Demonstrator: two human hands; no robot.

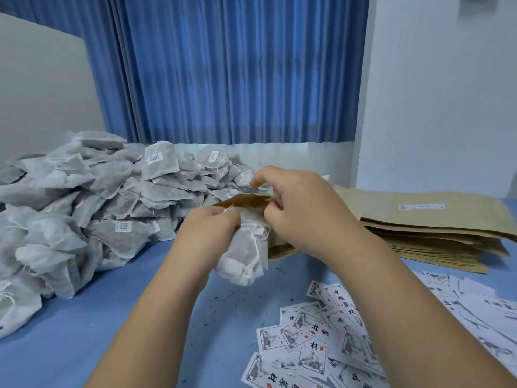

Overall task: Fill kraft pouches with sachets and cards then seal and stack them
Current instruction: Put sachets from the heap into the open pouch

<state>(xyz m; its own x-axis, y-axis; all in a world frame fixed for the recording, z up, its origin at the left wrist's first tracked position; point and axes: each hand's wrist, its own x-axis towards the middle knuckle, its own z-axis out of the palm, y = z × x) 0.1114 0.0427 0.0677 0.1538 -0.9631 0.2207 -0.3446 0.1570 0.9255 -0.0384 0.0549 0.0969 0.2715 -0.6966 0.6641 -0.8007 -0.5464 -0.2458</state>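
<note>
Cards (312, 357) read 材; sachets' (112, 191) labels (123, 226) unreadable.

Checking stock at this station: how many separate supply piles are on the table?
3: sachets heaped at the left, kraft pouches stacked flat at the right, cards scattered at the front right. More may lie outside the view.
</note>
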